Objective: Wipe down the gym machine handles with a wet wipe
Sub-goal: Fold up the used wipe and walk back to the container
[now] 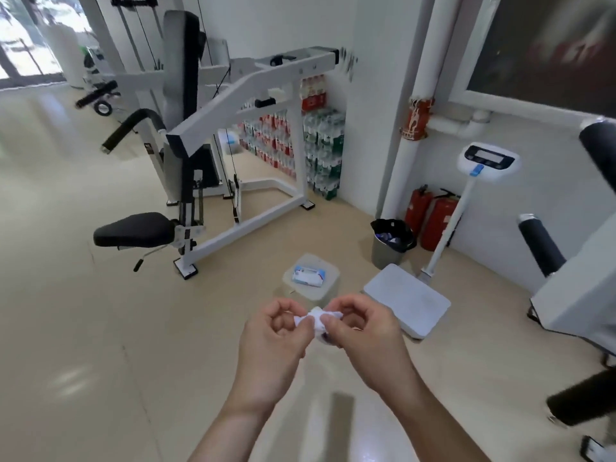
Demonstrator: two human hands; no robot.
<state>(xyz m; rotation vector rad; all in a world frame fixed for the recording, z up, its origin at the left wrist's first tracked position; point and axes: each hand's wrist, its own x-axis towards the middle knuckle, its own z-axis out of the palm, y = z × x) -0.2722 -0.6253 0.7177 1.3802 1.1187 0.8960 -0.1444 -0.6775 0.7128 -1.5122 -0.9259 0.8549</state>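
Observation:
A crumpled white wet wipe (pixel 317 319) is held between both hands at the lower middle of the head view. My left hand (pixel 271 341) pinches its left side and my right hand (pixel 361 331) pinches its right side. Beyond them, a pack of wet wipes (pixel 308 275) lies on a low pale stool (pixel 328 288). A white gym machine (pixel 253 91) stands at the middle left, with a black padded handle (pixel 128 130) and a black seat (pixel 133 228). At the right edge, two more black handles (pixel 541 248) (pixel 598 145) belong to a second machine.
A bin with a black liner (pixel 390 241) stands by the wall, next to two red fire extinguishers (pixel 433 221). A white weighing scale (pixel 408 300) with a display post (pixel 488 158) sits on the floor to the right. Stacked bottled water packs (pixel 300 148) line the far wall.

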